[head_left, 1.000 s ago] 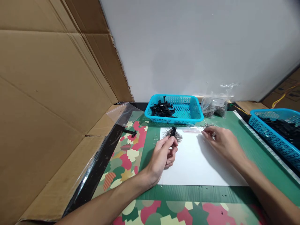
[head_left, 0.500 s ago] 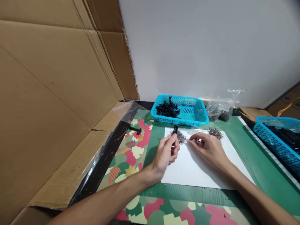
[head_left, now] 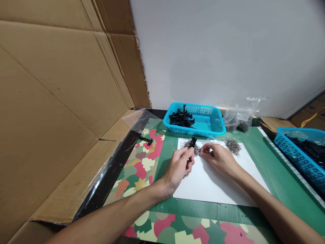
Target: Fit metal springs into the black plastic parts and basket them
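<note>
My left hand (head_left: 181, 164) is closed around a narrow black plastic part (head_left: 193, 142), whose upper end sticks out above the thumb. Behind it lies a pile of small metal pieces (head_left: 186, 144) on a white sheet (head_left: 215, 189). Just to the right, my right hand (head_left: 219, 157) has its thumb and forefinger pinched together at the edge of that pile. Whatever sits between those fingertips is too small to make out. A second pile of small metal pieces (head_left: 233, 145) lies beyond the right hand.
A blue basket (head_left: 208, 132) with black parts stands at the back. Another blue basket (head_left: 299, 156) of black parts is at the right edge. Clear bags (head_left: 238, 120) of metal pieces lean by the wall. One black part (head_left: 146, 139) lies left. Cardboard (head_left: 63, 84) walls the left side.
My right hand has moved slightly left to the pile, and its fingertips have come together. The black part in my left hand has tilted to the right.
</note>
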{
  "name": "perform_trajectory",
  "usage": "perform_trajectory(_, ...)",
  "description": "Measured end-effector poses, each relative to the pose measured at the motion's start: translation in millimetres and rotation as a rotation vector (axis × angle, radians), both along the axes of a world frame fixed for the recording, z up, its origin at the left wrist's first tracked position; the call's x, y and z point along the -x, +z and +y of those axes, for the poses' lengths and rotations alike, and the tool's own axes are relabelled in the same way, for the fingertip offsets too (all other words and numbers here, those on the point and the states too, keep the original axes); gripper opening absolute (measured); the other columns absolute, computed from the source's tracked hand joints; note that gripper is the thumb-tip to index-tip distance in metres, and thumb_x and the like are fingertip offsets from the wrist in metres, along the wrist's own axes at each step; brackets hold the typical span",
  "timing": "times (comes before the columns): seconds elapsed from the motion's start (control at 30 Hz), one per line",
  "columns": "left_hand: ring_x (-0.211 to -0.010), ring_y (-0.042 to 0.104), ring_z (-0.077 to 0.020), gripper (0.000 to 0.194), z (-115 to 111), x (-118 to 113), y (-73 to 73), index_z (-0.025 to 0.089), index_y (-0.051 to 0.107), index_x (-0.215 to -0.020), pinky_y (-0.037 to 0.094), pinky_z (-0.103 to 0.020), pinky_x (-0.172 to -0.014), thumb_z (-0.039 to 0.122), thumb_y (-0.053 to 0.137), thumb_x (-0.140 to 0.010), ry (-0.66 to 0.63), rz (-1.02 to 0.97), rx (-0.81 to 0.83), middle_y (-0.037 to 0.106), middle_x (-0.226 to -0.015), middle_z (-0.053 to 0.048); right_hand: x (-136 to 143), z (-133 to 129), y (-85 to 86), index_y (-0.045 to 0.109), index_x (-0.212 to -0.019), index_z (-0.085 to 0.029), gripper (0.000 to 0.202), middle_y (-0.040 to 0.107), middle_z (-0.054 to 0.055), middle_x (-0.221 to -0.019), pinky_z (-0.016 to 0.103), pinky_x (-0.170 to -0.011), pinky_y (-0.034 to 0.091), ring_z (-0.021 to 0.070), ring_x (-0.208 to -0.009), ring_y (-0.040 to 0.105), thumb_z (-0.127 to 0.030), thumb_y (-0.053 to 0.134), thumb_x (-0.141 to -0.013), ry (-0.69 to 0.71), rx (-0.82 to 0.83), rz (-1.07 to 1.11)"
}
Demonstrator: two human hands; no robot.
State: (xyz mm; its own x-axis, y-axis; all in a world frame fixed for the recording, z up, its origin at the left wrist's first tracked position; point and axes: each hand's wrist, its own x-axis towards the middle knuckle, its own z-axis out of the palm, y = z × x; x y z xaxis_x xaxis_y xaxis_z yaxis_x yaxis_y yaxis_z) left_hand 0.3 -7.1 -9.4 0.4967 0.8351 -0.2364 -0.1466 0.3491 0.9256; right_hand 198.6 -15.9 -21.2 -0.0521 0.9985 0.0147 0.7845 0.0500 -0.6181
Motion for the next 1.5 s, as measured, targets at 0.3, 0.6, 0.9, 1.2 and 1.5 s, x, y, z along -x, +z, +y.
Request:
perform_trajectory(0.3,-0.044,0.027,-0.0035,0.049,-1.9,-1.1,-1.8,0.02,0.046,-0.072,0.015,-0.018,-0.042,0.062,0.064,-0.089,-0.013,0.081,-0.104,0.038,-0.057,0.009,-1.7,6.9,0.2,0.074,-0.087,-0.023,0.015,0.073,0.002,-0.083,0.028,-0.065,0.036,0.0188,-0.074,0.062,-0.032,0.064,-0.092,0.021,-0.015,0.068)
perform_trajectory(0.6,-0.045,0.023,-0.0046,0.045,-3.3,6.0,0.6,0.014,0.064,-0.091,0.014,-0.02,-0.042,0.059,0.064,-0.094,-0.048,0.093,-0.159,0.034,-0.059,0.01,-11.1,11.8,-1.4,0.072,-0.083,-0.017,0.021,0.07,0.004,-0.084,0.028,-0.062,0.039,0.0143,-0.067,0.052,-0.036,0.069,-0.09,0.072,-0.03,0.515)
perform_trajectory(0.9,-0.045,0.016,-0.0038,0.053,1.9,8.6,6.6,0.015,0.062,-0.099,0.012,-0.02,-0.041,0.066,0.073,-0.087,0.038,0.031,-0.073,0.03,-0.059,0.013,5.8,-1.1,2.2,0.075,-0.084,-0.019,0.025,0.064,0.002,-0.085,0.024,-0.054,0.037,0.0113,-0.064,0.048,-0.043,0.079,-0.09,0.186,-0.051,0.875)
perform_trajectory(1.2,-0.048,0.014,-0.0038,0.052,-4.2,12.1,10.0,0.019,0.051,-0.096,0.007,-0.022,-0.043,0.065,0.075,-0.087,-0.144,-0.093,0.103,0.03,-0.065,0.012,27.6,-14.3,0.2,0.075,-0.089,-0.021,0.021,0.061,0.001,-0.082,0.022,-0.047,0.034,0.0087,-0.056,0.042,-0.041,0.077,-0.092,0.146,-0.079,0.946)
perform_trajectory(1.5,-0.05,0.015,-0.0045,0.051,-7.4,10.9,4.4,0.019,0.05,-0.1,0.009,-0.022,-0.045,0.061,0.076,-0.088,-0.08,-0.079,0.102,0.03,-0.067,0.012,31.9,-34.3,-4.6,0.085,-0.097,-0.023,0.023,0.072,0.007,-0.082,0.03,-0.058,0.044,0.0187,-0.069,0.06,-0.043,0.075,-0.093,-0.057,-0.215,0.757)
